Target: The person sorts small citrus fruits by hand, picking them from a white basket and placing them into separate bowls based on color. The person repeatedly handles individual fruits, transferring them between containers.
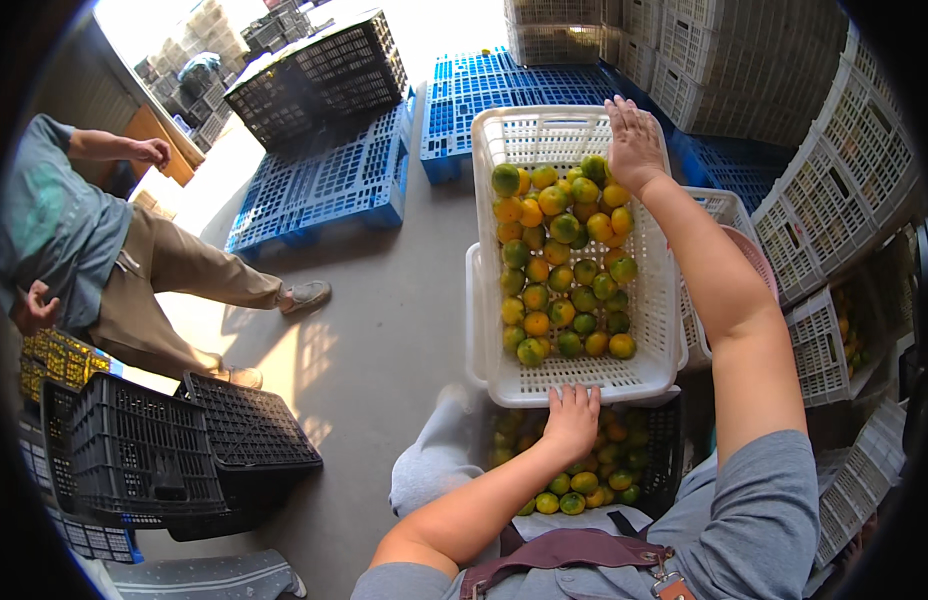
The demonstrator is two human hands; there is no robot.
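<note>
A white plastic crate stands before me, holding many green and orange citrus fruits, likely mandarins. My left hand has its fingers hooked over the crate's near rim. At the far right corner, my right hand lies over the rim with fingers extended. Another white crate shows beneath, its edge sticking out on the left. Below the near rim, close to my body, a black crate holds more mandarins, partly hidden by my left forearm.
At left, a person stands near black plastic crates. Blue pallets lie ahead, one bearing a large black crate. Stacked white crates rise at right, with a pink basket beside my right arm.
</note>
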